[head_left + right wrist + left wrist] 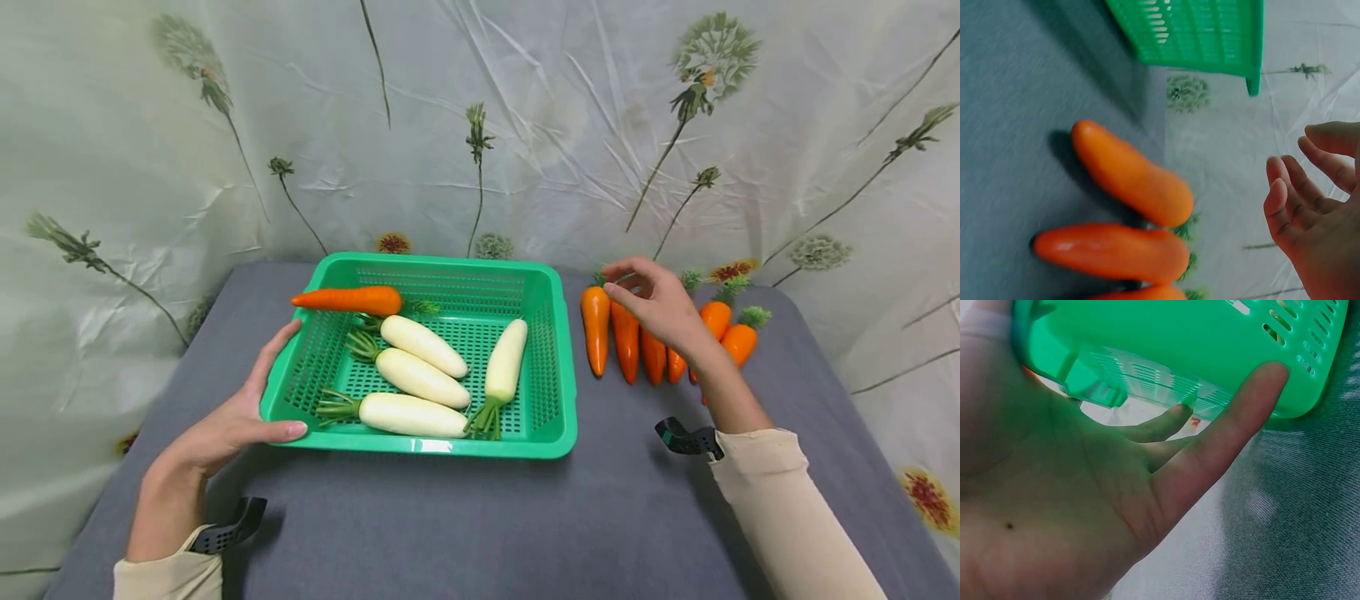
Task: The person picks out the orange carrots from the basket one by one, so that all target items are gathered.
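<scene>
My left hand (228,421) braces the near left corner of a green plastic basket (487,447), its thumb along the front rim. In the left wrist view its fingers (1229,434) lie fairly straight against the outer wall. Inside the basket are several white radishes (420,377) with green stems. One carrot (348,300) slants at the back left, tip over the left rim. My right hand (656,300) hovers with loosely bent fingers over the tops of a row of orange carrots (626,346), holding nothing. The leftmost carrot (596,331) lies just left of its fingertips.
A grey cloth (480,525) covers the table. Behind it hangs a pale curtain (420,167) printed with dandelions. More carrots (738,343) lie angled at the row's right end, partly overlapping. The basket's right wall stands close to the leftmost carrot.
</scene>
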The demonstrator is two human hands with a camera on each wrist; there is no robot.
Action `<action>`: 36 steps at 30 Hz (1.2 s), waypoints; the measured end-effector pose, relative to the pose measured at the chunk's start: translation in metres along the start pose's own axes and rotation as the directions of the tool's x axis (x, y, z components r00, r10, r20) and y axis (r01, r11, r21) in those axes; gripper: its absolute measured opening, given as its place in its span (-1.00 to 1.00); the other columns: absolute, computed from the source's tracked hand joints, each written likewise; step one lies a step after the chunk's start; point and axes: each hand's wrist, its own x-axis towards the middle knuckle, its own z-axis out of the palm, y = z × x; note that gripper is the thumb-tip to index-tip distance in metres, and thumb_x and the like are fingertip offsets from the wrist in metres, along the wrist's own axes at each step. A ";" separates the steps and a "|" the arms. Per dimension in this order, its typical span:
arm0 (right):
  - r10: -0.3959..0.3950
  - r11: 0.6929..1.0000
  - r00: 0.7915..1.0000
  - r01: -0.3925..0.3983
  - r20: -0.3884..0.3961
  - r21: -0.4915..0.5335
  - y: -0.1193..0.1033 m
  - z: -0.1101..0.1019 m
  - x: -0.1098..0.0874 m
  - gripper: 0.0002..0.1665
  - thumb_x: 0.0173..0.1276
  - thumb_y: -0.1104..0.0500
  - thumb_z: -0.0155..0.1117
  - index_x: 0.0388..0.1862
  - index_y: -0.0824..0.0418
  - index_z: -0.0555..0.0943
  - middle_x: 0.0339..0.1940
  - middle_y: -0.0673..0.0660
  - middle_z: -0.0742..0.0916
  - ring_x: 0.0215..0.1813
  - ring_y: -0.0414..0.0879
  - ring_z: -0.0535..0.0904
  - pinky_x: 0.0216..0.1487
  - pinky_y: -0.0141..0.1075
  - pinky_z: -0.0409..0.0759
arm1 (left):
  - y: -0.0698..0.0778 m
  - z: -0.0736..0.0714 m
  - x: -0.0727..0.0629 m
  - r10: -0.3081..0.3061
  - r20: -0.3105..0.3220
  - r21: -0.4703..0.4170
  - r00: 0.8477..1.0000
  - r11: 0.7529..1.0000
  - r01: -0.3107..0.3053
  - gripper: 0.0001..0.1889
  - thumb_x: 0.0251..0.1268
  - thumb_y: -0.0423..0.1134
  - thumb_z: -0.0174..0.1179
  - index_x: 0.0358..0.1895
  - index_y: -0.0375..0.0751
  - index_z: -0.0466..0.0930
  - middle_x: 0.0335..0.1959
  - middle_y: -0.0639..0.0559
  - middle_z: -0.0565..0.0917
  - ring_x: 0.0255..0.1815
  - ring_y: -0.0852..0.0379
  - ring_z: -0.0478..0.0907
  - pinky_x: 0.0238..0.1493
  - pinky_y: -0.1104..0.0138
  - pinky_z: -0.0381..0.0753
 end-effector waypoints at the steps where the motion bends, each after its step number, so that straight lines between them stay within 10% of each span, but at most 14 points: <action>1: -0.007 1.000 1.000 0.007 0.005 0.006 -0.002 0.001 0.001 -0.57 0.62 0.05 0.18 0.34 0.20 0.58 0.26 0.24 0.66 0.02 -0.19 0.59 -0.05 -0.44 0.53 | 0.000 0.000 0.000 0.000 -0.001 0.002 1.000 1.000 0.000 0.26 0.21 -0.46 0.35 0.68 0.45 -0.38 0.55 -0.18 -0.02 0.28 0.35 0.34 0.10 0.52 0.48; 36: -0.131 0.986 0.970 0.106 0.206 0.130 -0.079 0.040 0.045 -0.59 0.61 0.14 0.20 0.35 0.23 0.55 0.29 0.30 0.62 0.26 0.15 0.59 0.24 0.01 0.54 | -0.002 0.000 0.000 0.004 -0.004 0.008 1.000 1.000 -0.004 0.26 0.21 -0.45 0.34 0.68 0.46 -0.39 0.54 -0.15 -0.03 0.28 0.31 0.32 0.08 0.50 0.48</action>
